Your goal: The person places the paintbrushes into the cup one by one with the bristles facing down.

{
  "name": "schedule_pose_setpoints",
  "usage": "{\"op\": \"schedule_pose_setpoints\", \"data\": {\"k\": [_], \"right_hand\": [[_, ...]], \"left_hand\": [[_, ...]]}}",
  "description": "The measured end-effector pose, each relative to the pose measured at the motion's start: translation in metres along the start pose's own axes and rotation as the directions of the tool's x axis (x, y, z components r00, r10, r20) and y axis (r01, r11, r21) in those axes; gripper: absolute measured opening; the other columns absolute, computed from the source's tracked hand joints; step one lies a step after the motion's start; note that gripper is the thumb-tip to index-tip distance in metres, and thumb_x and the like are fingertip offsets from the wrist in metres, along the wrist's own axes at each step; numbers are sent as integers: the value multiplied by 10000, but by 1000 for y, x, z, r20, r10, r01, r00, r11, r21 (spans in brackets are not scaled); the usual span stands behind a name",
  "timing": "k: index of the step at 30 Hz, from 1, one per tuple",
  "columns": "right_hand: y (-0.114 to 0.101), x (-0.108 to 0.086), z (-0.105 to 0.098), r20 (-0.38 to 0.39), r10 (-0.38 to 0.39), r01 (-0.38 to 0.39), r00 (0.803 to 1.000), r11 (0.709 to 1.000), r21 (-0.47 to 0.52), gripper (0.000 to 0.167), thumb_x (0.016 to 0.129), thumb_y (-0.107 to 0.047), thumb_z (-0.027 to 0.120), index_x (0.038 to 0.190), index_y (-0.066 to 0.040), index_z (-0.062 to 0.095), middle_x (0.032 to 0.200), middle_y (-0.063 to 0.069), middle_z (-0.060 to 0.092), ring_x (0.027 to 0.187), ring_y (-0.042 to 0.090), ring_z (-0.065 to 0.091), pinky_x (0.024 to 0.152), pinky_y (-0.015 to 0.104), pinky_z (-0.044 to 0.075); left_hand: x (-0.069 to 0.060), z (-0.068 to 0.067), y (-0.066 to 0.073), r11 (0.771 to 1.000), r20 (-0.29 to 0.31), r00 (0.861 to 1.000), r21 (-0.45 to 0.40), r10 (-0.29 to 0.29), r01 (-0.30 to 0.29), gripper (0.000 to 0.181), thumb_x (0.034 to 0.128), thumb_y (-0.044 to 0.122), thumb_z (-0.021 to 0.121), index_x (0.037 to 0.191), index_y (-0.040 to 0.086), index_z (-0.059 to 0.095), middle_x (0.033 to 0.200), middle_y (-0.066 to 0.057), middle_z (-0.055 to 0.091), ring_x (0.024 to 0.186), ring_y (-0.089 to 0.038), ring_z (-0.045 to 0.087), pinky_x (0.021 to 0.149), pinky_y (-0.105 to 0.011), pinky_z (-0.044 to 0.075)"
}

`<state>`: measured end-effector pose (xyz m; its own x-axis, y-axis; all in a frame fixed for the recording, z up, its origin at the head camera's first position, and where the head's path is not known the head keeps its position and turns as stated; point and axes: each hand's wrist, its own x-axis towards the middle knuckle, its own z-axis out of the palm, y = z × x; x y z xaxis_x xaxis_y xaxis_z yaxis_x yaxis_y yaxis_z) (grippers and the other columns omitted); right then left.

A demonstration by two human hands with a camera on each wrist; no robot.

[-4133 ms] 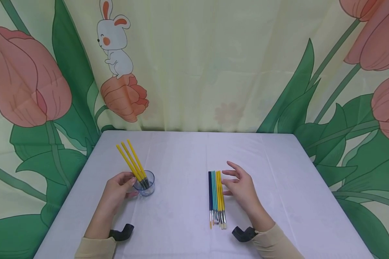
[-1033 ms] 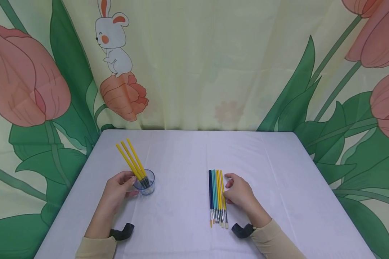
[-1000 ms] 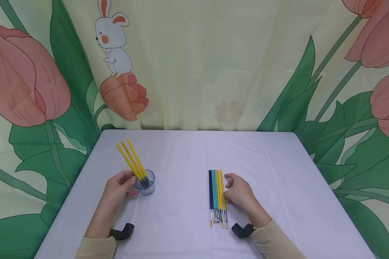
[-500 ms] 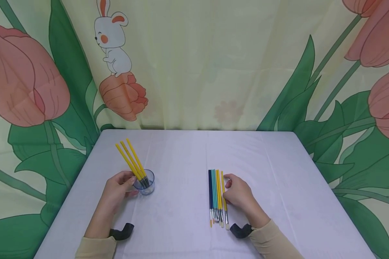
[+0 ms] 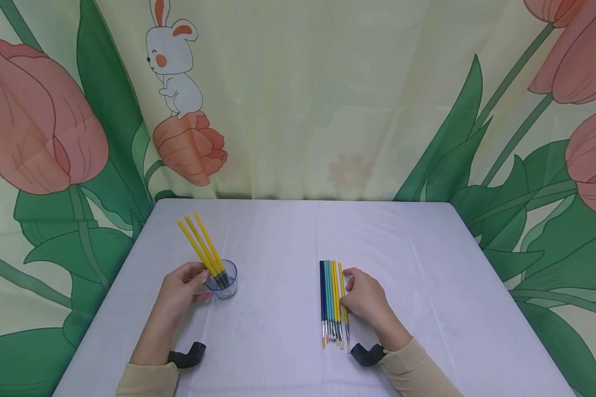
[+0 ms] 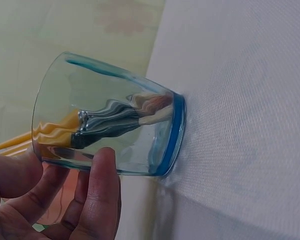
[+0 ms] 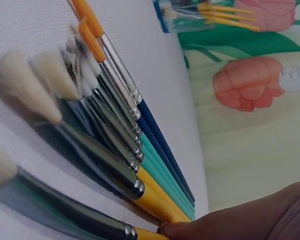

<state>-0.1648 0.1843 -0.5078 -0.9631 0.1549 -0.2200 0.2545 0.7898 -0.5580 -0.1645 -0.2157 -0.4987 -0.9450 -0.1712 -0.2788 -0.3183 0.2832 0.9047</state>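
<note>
On the left, my left hand [image 5: 179,289] holds a clear, blue-tinted glass [image 5: 231,284] by its side, with thumb near the rim and fingers along the wall. Three yellow paintbrushes [image 5: 202,246] lean in that glass, bristles down; the left wrist view shows their bristles near the blue base [image 6: 176,135]. My right hand [image 5: 367,298] pinches the outermost yellow paintbrush [image 5: 346,317] of a row. That brush stands slightly apart from the others. Beside it lie the remaining paintbrushes [image 5: 328,286], dark blue, teal and yellow, bristles toward me. In the right wrist view, the thumb [image 7: 230,220] touches the yellow handles' area.
A white cloth covers the table [image 5: 273,331]. Behind it hangs a curtain [image 5: 298,110] printed with tulips and a rabbit. Black wrist mounts [image 5: 187,355] sit at both sleeves, the right mount [image 5: 368,354] close to the brush tips.
My right hand's spread fingers have closed on the outermost yellow paintbrush. That brush has shifted slightly right, away from the row. My left hand and the glass stay put.
</note>
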Motion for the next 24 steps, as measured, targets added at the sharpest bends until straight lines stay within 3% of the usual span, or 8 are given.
{"op": "schedule_pose_setpoints", "data": {"k": [11, 19, 24], "right_hand": [[-3, 4, -1, 4, 11, -11, 1000, 1000, -19, 644, 810, -11, 775, 1437, -47, 634, 854, 68, 601, 711, 209, 566, 551, 246, 465], [-4, 4, -4, 19, 61, -62, 998, 990, 124, 601, 838, 21, 696, 1431, -58, 642, 858, 68, 607, 671, 194, 567, 528, 232, 490], [-3, 4, -5, 30, 104, -109, 994, 964, 242, 631, 848, 56, 692, 1456, -97, 627, 917, 76, 609, 722, 195, 582, 547, 232, 549]], "left_hand": [[-1, 0, 1, 1000, 3, 1000, -4, -6, 6, 380, 1105, 185, 617, 1464, 59, 611, 1431, -213, 603, 1237, -315, 662, 849, -295, 688], [-1, -1, 0, 1000, 6, 1000, -13, 7, -7, 375, 1098, 171, 630, 1453, 54, 614, 1412, -212, 610, 1237, -317, 653, 834, -294, 691], [-1, -1, 0, 1000, 7, 1000, -14, 15, -14, 390, 1095, 181, 639, 1459, 45, 606, 1414, -221, 606, 1248, -323, 652, 825, -297, 692]]}}
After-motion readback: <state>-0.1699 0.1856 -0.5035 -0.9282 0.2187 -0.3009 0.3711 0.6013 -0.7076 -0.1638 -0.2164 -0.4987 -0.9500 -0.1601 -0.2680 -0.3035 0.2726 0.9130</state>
